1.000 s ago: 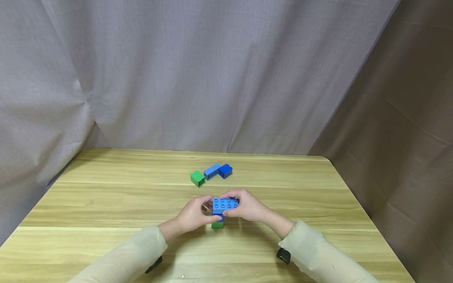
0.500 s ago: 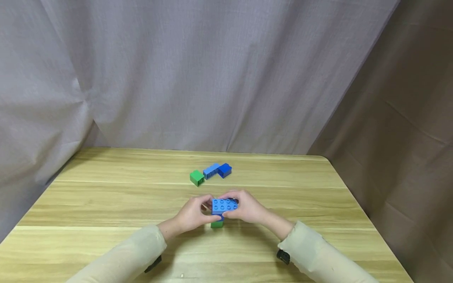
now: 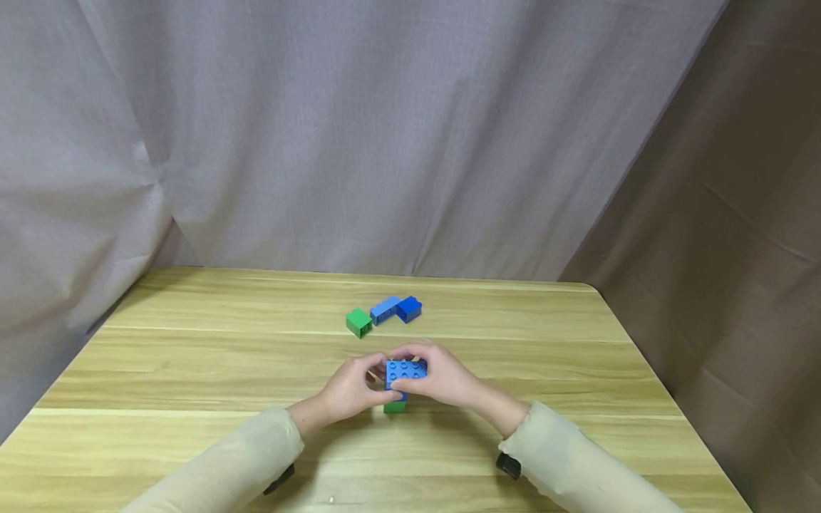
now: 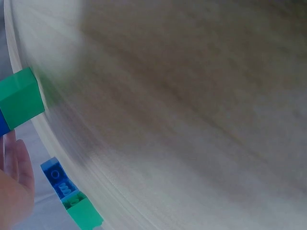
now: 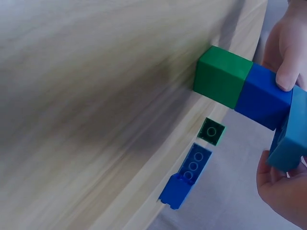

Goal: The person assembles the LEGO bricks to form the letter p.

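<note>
A small stack of toy building bricks stands on the wooden table, with a green brick (image 3: 394, 408) at the bottom and a dark blue brick (image 5: 261, 98) on it. Across the top lies a longer light blue brick (image 3: 403, 369), its studs facing up and its right end reaching past the stack. My left hand (image 3: 349, 387) holds the dark blue brick between thumb and fingers. From the right, my right hand (image 3: 447, 375) grips the light blue brick, thumb on the near side and fingers at the far side, hiding its right end.
Farther back on the table (image 3: 192, 356) lie another green brick (image 3: 358, 323), a light blue brick (image 3: 385, 310) and a dark blue brick (image 3: 409, 308), the two blue ones touching. A grey curtain (image 3: 359, 142) hangs behind the table's back edge.
My right hand has shifted slightly left along the light blue brick, its thumb now farther over the near side. My left hand and the stack stay in place.
</note>
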Motion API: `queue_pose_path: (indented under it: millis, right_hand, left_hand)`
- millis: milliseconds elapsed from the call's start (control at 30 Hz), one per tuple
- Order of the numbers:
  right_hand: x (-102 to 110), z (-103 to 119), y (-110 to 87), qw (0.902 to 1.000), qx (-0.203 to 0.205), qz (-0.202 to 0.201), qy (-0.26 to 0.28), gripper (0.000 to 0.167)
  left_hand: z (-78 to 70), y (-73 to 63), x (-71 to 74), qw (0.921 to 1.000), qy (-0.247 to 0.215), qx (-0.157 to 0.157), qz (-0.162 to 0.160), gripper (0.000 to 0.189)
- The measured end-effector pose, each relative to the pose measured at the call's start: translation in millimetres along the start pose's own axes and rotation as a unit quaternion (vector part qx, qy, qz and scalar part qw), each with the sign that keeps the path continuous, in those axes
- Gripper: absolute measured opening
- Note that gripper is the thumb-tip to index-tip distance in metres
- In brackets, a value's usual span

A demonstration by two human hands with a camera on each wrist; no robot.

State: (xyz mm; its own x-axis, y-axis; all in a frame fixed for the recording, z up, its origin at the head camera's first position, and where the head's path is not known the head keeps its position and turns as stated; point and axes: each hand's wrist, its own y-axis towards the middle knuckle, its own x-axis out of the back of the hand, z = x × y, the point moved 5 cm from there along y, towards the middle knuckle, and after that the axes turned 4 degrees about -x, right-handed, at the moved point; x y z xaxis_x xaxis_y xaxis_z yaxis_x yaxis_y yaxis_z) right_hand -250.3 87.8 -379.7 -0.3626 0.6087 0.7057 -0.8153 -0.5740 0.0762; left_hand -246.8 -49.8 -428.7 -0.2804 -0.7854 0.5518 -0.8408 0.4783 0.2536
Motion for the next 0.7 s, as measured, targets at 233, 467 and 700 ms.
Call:
queue_pose_path:
  millis: [233, 467, 700]
  right_hand:
    - [-1, 6, 3.3, 0.9996, 0.020, -0.012, -0.018, 0.029]
    - [-1, 13, 5.8, 0.9977, 0.030, -0.004, -0.060, 0.027]
    - [-1, 15, 5.8, 0.9971, 0.031, 0.011, -0.068, 0.027]
  left_hand:
    - [-0.1, 0.3, -0.6, 0.9999, 0.002, -0.012, -0.004, 0.032]
    - [-0.4, -0.2, 0.1, 0.9999, 0.004, -0.012, -0.004, 0.032]
    - [-0.6, -1.7, 0.0, 1.0000, 0.006, -0.007, -0.004, 0.031]
